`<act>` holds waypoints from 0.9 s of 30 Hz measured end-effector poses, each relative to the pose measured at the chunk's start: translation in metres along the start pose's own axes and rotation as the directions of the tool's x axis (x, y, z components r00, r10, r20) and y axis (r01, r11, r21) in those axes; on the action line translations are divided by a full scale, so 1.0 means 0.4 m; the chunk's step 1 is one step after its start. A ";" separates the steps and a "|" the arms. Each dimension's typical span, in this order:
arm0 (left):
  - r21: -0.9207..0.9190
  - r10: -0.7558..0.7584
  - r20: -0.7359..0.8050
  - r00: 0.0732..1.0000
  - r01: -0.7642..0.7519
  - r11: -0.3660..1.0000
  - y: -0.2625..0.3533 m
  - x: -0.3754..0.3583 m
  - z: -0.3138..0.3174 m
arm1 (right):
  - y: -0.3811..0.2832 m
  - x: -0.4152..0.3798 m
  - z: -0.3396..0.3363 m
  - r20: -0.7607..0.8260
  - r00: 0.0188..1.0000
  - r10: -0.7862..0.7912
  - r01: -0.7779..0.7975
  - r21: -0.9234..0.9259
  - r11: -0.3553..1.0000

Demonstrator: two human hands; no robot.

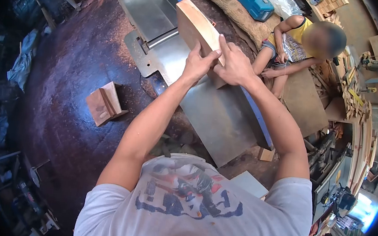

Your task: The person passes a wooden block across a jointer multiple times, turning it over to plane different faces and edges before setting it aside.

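A thick wooden board [200, 23] with a curved, pale top edge stands on edge on a metal machine table [216, 116], against its blue fence [257, 117]. My left hand [199, 64] grips the near end of the board from its left face, thumb at the top edge. On the right side of the same end, my right hand [234, 63] presses with its index finger stretched along the board. Both hands are close together, around the board's near end. The board's underside is hidden.
A wooden piece [102, 106] rests on the dark floor at left. Another person [294, 42] sits at right, near a teal case [253, 3]. Wood offcuts [353, 94] and a miter saw [375, 69] lie further right. A small block [266, 154] is beside the machine.
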State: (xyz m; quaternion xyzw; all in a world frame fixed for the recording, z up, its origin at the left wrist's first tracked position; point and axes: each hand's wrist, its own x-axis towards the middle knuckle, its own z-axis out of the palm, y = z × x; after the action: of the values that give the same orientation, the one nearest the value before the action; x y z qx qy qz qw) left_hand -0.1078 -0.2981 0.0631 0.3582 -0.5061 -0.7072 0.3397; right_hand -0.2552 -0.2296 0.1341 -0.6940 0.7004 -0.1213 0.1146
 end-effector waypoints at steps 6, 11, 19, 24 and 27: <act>-0.009 -0.001 -0.013 1.000 0.001 1.000 0.018 0.015 -0.014 | -0.016 0.032 0.005 -0.019 0.999 0.028 -0.028 -0.004 1.000; -0.045 0.010 0.012 1.000 -0.009 0.999 0.052 0.051 -0.046 | -0.027 0.093 0.012 -0.036 0.999 0.040 -0.040 0.000 0.999; 0.023 -0.047 -0.014 0.999 0.047 0.999 0.114 0.129 -0.115 | -0.048 0.210 0.030 -0.075 0.997 0.023 -0.025 -0.021 0.999; 0.036 -0.047 -0.030 0.998 0.049 0.998 0.140 0.178 -0.158 | -0.066 0.287 0.035 -0.058 0.998 0.014 -0.016 -0.034 0.999; 0.044 -0.094 0.001 0.996 0.094 0.995 0.151 0.211 -0.197 | -0.072 0.326 0.038 -0.058 0.998 0.008 -0.010 -0.025 1.000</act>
State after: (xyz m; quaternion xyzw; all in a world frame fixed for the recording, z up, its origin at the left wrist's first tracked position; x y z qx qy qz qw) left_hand -0.0769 -0.4219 0.0891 0.3878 -0.5048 -0.7116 0.2973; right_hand -0.2244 -0.3605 0.1302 -0.6886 0.7079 -0.1317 0.0859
